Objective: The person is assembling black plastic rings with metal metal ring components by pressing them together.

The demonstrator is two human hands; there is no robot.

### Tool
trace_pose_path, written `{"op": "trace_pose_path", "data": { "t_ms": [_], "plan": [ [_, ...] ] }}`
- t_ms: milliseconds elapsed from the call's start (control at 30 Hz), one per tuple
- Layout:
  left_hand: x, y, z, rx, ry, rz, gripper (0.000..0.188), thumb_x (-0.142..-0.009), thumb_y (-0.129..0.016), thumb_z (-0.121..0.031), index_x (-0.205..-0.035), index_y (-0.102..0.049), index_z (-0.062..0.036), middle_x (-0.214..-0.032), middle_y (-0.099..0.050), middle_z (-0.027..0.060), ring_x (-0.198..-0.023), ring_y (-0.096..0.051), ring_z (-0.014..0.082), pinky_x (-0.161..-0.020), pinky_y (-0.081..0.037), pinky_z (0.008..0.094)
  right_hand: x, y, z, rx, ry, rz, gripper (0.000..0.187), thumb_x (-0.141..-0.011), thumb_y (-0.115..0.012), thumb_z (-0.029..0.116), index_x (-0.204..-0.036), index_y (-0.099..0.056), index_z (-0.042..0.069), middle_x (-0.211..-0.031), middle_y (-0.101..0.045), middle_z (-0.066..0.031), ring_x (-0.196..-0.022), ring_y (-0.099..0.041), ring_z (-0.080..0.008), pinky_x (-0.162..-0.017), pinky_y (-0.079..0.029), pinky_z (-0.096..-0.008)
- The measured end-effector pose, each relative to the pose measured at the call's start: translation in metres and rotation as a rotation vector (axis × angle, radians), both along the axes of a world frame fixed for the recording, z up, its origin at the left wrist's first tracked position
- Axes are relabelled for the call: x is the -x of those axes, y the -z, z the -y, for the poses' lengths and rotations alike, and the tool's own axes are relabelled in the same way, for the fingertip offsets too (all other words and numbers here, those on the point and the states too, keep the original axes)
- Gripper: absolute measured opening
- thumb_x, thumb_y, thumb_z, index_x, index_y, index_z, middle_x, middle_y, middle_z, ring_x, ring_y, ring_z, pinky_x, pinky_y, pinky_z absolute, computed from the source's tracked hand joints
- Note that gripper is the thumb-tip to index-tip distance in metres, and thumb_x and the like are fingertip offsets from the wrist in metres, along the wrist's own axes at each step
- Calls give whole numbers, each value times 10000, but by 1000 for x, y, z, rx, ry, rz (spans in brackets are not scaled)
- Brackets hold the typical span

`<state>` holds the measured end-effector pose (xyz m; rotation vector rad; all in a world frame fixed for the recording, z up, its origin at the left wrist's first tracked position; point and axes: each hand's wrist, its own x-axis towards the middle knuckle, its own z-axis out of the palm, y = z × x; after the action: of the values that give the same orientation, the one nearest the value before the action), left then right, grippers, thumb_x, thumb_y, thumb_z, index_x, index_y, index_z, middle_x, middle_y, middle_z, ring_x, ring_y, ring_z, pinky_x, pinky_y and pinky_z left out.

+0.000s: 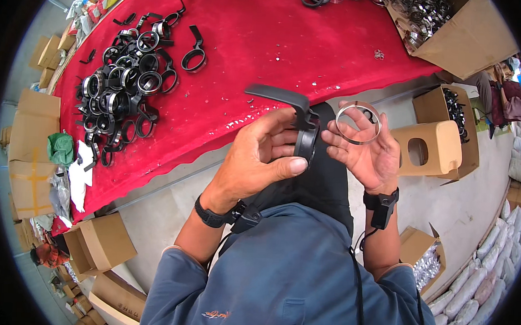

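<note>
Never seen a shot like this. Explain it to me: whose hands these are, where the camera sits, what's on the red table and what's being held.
There is no machine here: a person works with two bare hands. The one picture comes from a wide fisheye camera worn on the person's head, looking down, so straight edges bend near the rim. The left hand grips a black plastic ring part with a long handle. The right hand holds a thin clear ring in its fingers, close beside the black part. On the red table lies a heap of similar black ring parts, some with shiny rings in them. A cardboard box of shiny rings sits at the table's far corner, and more boxes stand on the floor.
</note>
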<state>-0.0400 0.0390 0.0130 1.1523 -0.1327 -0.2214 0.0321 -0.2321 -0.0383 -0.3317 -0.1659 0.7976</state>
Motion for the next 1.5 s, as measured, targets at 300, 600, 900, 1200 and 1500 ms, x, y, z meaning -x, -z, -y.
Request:
{"op": "trace_pose_path", "data": {
  "t_ms": [300, 600, 900, 1200, 1500],
  "plan": [
    [-15, 13, 3, 44, -35, 4, 930, -825, -945, -86, -1599, -441, 24, -1572, -554, 210, -1429, -587, 294, -1172, -529, 436, 17, -30, -15, 785, 310, 668, 681, -1050, -745, 358, -1604, -495, 51, -1559, -543, -248, -1424, -587, -379, -1185, -504, -510],
    [-15, 20, -3, -7, 17, 66, 911, -807, -925, 26, -1598, -472, 19, -1604, -543, 159, -1465, -558, 253, -1225, -504, 454, 28, -52, -37, 1046, 429, 1118, 719, -816, -865, 9, -1495, -637, 70, -1556, -579, -186, -1396, -616, -361, -1163, -538, -464],
    [-12, 21, -3, 11, 4, 60, 922, -791, -942, 12, -1592, -486, 13, -1590, -561, 154, -1454, -575, 260, -1213, -520, 452, 27, -52, -44, 1063, 551, 1358, 778, -716, -871, -60, -1447, -673, 112, -1537, -610, -191, -1374, -628, -404, -1135, -535, -483],
    [-10, 19, 0, 14, -7, 95, 890, -792, -889, 91, -1595, -514, 2, -1606, -564, 136, -1434, -589, 235, -1210, -505, 442, 28, -49, -43, 1045, 617, 1389, 776, -697, -888, -48, -1425, -687, 127, -1531, -617, -196, -1365, -639, -402, -1114, -557, -483],
    [-21, 16, -1, 48, 41, 93, 937, -753, -928, 47, -1593, -511, 20, -1657, -502, 189, -1515, -518, 311, -1255, -465, 481, 36, -48, -54, 1089, 724, 1373, 688, -770, -895, -28, -1416, -683, 74, -1526, -623, -201, -1388, -641, -361, -1140, -557, -451]
  ]
}}
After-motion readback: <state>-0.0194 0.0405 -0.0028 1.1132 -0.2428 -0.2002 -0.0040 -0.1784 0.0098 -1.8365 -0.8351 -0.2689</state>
